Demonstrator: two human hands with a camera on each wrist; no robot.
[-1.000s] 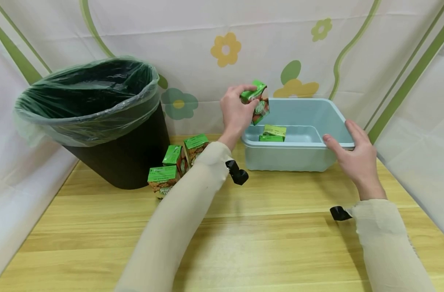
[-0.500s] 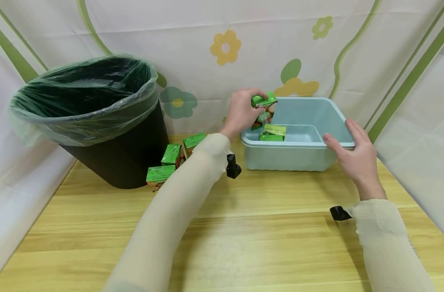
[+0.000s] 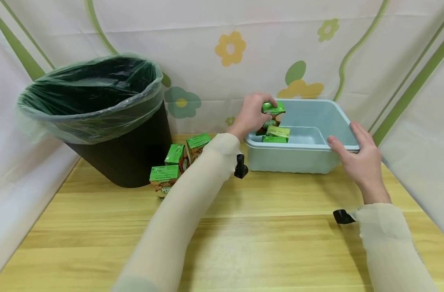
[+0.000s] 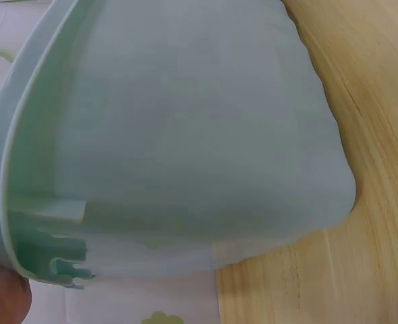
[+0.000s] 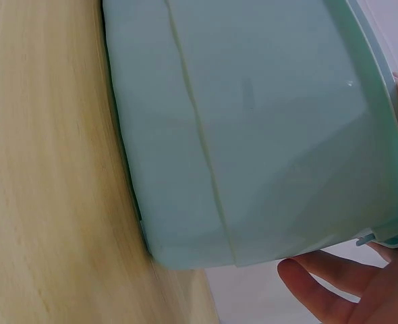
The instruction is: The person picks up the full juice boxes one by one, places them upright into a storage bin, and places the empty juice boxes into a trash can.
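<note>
Pinching the green-topped carton [image 3: 279, 117] at ten o'clock in the mouth of the blue tub [image 3: 292, 160], the left hand [image 3: 252, 114] has something that looks to me light, smooth and easily dented, best taken by its edges, while the right hand [image 3: 363, 162] grips the tub at four o'clock.

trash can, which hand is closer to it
Left. The left hand is right of the trash can, holding a box at the left side of the tub; the right hand is farther, at the tub's near right corner.
</note>
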